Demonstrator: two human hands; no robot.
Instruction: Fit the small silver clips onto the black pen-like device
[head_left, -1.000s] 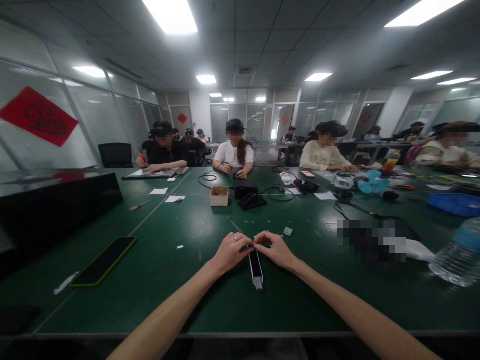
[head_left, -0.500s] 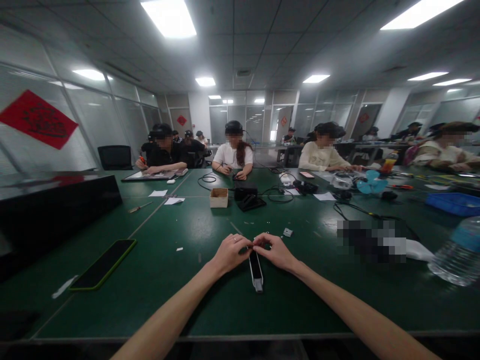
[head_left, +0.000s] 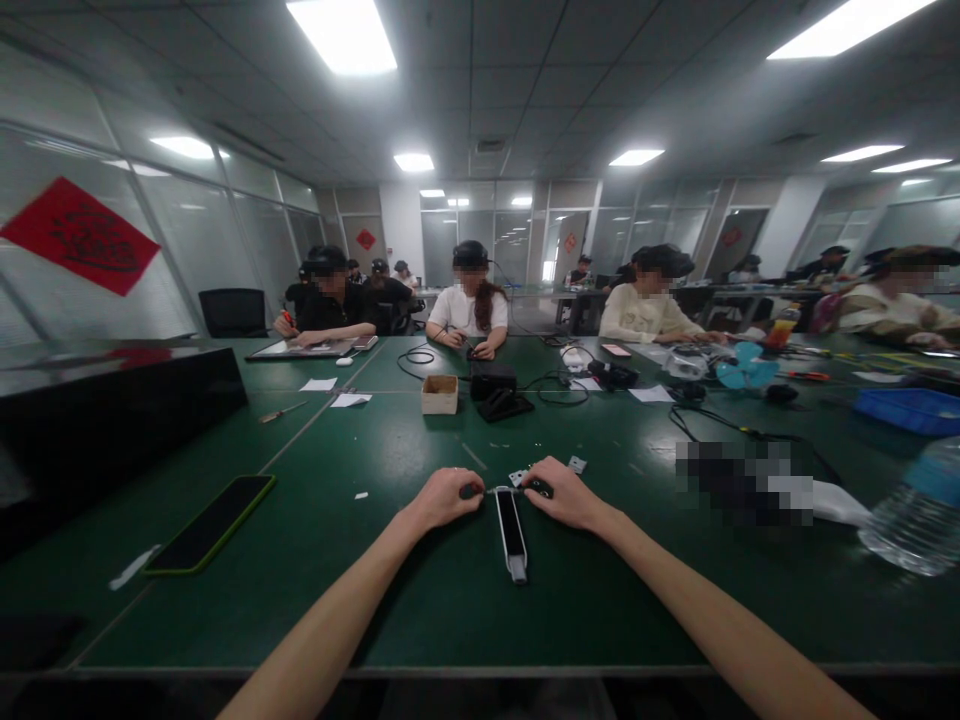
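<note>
A: What do I get at the far left of your feed?
B: In the upper left of the frame I have a red paper diamond (head_left: 81, 237) on the glass wall. Below it I see a glossy black box-shaped object (head_left: 127, 425), then a dark-screened phone with a green edge (head_left: 210, 525) lying in the lower left, and a thin screwdriver (head_left: 283, 411) above that.
A: And towards the centre?
B: A small open cardboard box (head_left: 439, 395) stands above the middle. Just below it I see the left hand (head_left: 448, 497), thumb and fingers curled towards each other. I can't tell whether they grip anything.
A: Where's the piece being worked on?
B: The long, slim device with a black face and a pale frame (head_left: 512, 535) lies on the green tabletop (head_left: 420, 610), slightly below centre, between the hands, its grey end nearest me.
A: The right hand?
B: I find the right hand (head_left: 564, 494) just right of the device's far end, fingers bent, tips beside a small grey flat piece (head_left: 516, 478). From here I can't tell if they pinch it.
A: Farther right?
B: Light-blue fan blades (head_left: 748, 367), a blue plastic tray (head_left: 907, 410), and a clear bottle (head_left: 911, 520) at the right edge.
</note>
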